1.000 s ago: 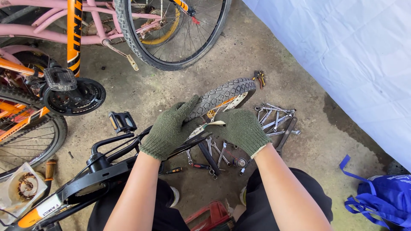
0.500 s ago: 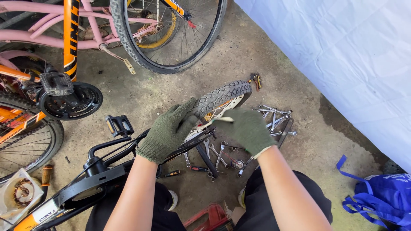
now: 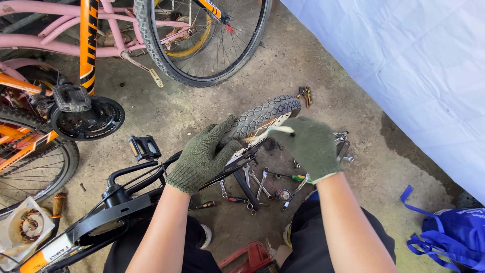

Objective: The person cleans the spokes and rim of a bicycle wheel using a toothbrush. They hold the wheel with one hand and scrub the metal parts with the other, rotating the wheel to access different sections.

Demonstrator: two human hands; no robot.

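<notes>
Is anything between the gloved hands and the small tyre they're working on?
Nothing visible. The left hand already grips the tyre at its near side, and the right hand sits just right of it, pinching a pale strip at the rim. The spanners lie on the floor below, out of the way.

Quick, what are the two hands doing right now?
Left hand: closed around the small tyre.
Right hand: pinching a thin pale strip by the wheel's rim.
</notes>
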